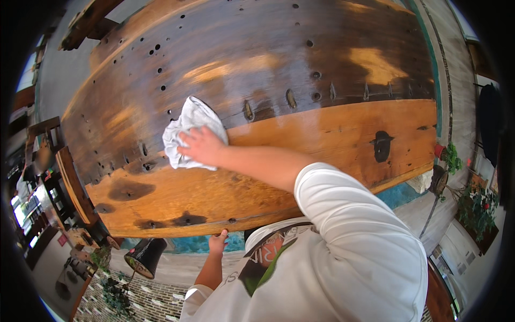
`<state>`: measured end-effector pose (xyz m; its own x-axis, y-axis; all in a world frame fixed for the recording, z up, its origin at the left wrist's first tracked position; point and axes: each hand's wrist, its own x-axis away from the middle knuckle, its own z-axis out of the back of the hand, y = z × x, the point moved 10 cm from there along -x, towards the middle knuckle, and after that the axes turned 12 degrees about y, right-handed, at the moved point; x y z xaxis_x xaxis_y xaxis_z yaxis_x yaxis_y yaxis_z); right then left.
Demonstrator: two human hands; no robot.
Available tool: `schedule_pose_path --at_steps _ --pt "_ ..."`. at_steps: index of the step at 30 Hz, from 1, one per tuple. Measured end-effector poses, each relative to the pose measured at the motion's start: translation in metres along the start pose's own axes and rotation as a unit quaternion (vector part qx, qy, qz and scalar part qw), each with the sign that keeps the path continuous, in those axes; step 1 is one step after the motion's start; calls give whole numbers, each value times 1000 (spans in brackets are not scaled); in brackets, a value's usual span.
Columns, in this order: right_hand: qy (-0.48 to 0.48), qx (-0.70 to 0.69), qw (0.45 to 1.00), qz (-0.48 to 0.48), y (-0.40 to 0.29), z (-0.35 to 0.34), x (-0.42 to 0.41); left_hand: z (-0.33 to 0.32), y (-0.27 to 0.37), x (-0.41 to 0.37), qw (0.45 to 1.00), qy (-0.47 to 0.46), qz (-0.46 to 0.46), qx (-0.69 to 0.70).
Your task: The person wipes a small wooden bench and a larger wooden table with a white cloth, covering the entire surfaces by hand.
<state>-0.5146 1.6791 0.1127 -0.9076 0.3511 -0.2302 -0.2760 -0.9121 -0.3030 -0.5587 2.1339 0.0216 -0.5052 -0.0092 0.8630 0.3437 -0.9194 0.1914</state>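
A large varnished slab tabletop (257,92) fills the view before me, dark brown on its far part and honey-coloured along the near part. Its wood carries several holes, slots and dark knots. My right hand (203,147) reaches across to the left and presses a crumpled white cloth (195,114) onto the surface, its fingers spread over the fabric. The cloth lies where the dark and light wood meet. At the near edge, left of my body, my left hand (218,242) touches the rim with its thumb; whether the fingers grip underneath is hidden.
Wooden seating (76,189) stands beyond the left end, and a heavy timber piece (86,24) at the far left. Near the front edge is a black drum-shaped object (145,257). A potted plant (452,157) and a pale rock (421,181) sit by the right end.
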Motion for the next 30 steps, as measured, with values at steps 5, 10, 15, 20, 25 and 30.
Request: schedule_pose_path --at_steps 5,10,15,20,25,30 --pt "126 94 986 -55 227 82 40 -5 -16 -11 991 -62 52 104" --pt "146 166 850 -478 503 238 193 6 -22 -2 994 -22 104 12" --pt "194 286 665 -662 611 294 434 -14 12 36 977 37 106 181" --pt "153 296 562 -757 652 290 439 -10 13 26 983 43 83 160" --pt "191 287 682 -645 647 242 169 -12 13 27 978 59 76 183" --pt "166 152 870 -438 468 127 -138 -6 17 20 987 88 17 134"
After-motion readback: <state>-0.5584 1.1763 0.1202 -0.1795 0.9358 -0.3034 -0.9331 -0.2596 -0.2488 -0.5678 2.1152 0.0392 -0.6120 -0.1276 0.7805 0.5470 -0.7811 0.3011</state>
